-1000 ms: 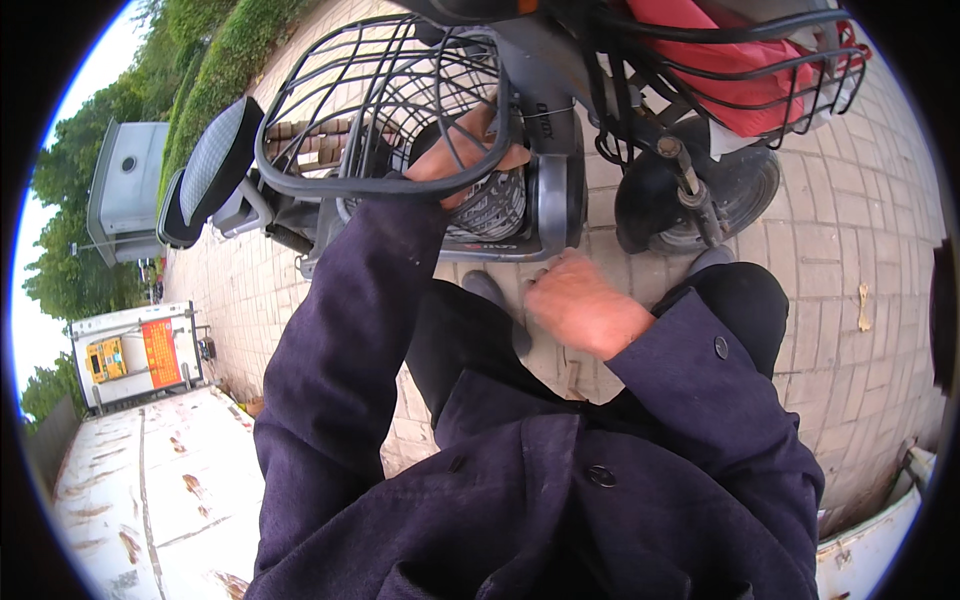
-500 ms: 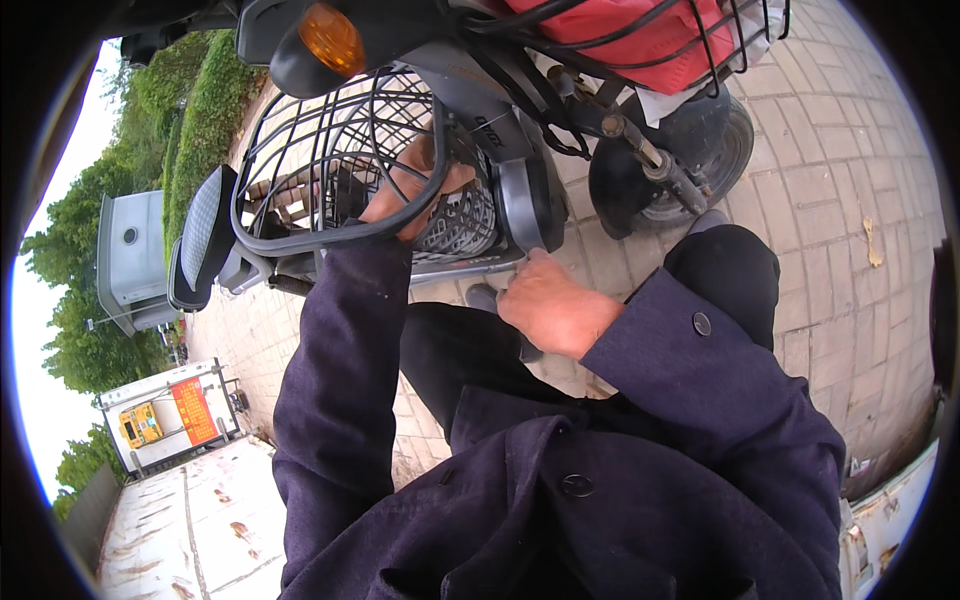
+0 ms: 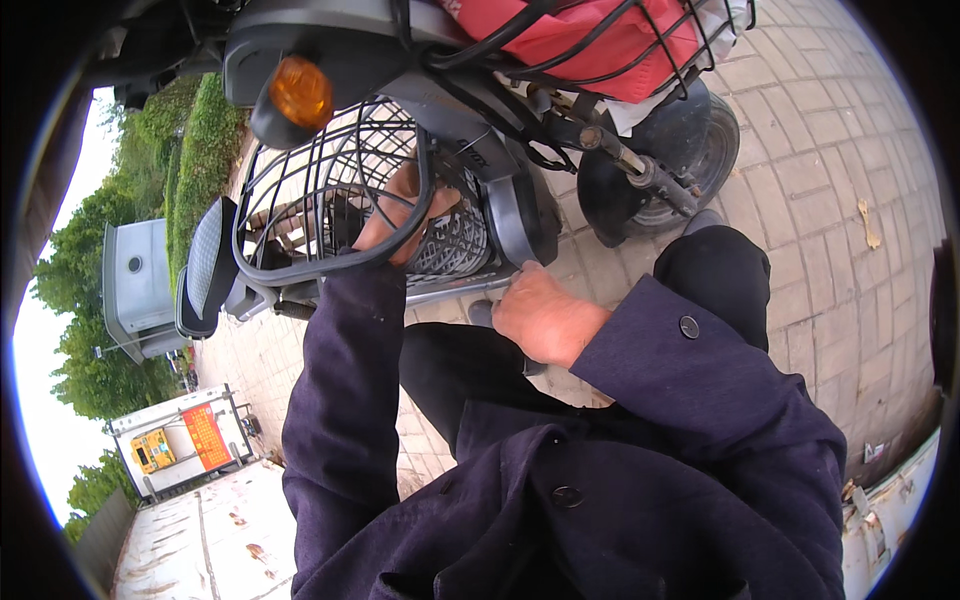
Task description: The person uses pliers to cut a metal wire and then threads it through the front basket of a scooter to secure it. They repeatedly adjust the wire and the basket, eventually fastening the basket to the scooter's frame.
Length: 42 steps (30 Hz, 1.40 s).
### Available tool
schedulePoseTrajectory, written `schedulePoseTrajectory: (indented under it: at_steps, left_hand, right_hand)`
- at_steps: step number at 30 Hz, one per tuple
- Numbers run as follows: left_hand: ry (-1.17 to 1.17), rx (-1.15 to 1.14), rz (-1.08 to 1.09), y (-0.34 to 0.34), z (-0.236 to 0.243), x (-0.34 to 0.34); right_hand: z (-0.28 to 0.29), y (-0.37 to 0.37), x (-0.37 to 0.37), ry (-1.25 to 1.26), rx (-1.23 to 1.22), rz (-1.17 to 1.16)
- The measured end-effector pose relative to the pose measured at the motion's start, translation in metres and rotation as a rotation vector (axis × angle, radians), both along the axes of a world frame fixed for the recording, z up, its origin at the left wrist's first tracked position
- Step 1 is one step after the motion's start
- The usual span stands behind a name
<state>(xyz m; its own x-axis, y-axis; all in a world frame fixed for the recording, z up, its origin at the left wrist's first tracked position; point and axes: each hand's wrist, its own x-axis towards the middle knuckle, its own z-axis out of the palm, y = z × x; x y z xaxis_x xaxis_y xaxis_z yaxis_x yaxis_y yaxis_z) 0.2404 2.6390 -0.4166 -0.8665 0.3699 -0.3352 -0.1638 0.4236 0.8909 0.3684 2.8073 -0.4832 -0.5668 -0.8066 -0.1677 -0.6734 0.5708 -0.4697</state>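
A grey electric scooter [image 3: 512, 215] stands in front of me. My left hand [image 3: 398, 215] reaches inside a black wire basket [image 3: 330, 262] at its side, partly covered by the thick rim. Its fingers look curled beside a grey lattice-patterned surface [image 3: 455, 240]; what they grip is hidden. Lower and to the right, my right hand [image 3: 540, 315] is closed, knuckles up, with its fingertips against the bottom edge of the scooter's grey front panel. Anything inside that hand cannot be made out.
Above right, a black front basket [image 3: 665, 50] holds a red bag [image 3: 620, 45]. Under it is the front wheel [image 3: 710, 160]. An orange turn signal [image 3: 300, 92] and a grey-lensed lamp [image 3: 208, 262] jut out at left. A whitish vehicle surface [image 3: 170, 545] lies lower left.
The view has shifted slightly, so the scooter's upper parts sit lower and further left. Both hands keep nearly the same places and poses against the scooter.
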Motion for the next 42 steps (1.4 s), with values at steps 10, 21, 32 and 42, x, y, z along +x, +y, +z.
schedulePoseTrajectory:
  at_steps: [10,21,32,42]
  left_hand:
    - [0.005,0.029,0.042,0.0,-0.007,-0.002]
    - [0.019,-0.012,0.058,-0.001,-0.006,-0.001]
    - [0.006,-0.012,0.04,-0.004,-0.006,-0.003]
    - [0.01,0.172,0.084,0.001,-0.007,0.003]
  right_hand:
    - [0.005,0.042,-0.025,0.264,-0.244,-0.629]
    - [0.018,0.058,-0.077,0.377,-0.512,-1.157]
    - [0.014,0.031,-0.087,0.52,-0.768,-1.111]
    - [0.037,0.034,-0.028,0.033,-0.812,-0.729]
